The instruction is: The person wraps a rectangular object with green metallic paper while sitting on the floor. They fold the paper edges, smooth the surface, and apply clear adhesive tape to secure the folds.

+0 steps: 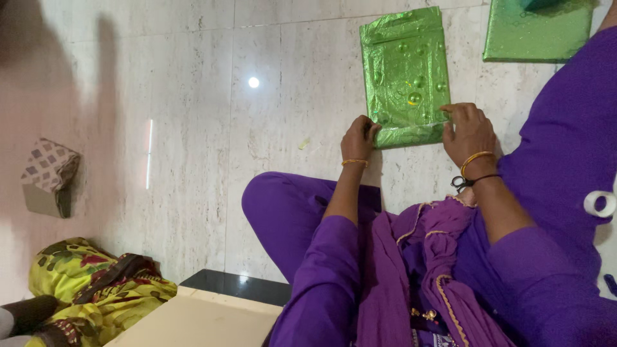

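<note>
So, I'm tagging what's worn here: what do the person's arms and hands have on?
Both arms wear purple sleeves reaching below the elbow. The left hand has a thin gold bangle at the wrist. The right hand has a gold bangle plus a black band beside it.

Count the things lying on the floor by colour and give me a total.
Green parcels: 2, one under both hands (left, right), one at the top edge
Patterned box: 1
Yellow floral cloth: 1
Total: 4
</note>
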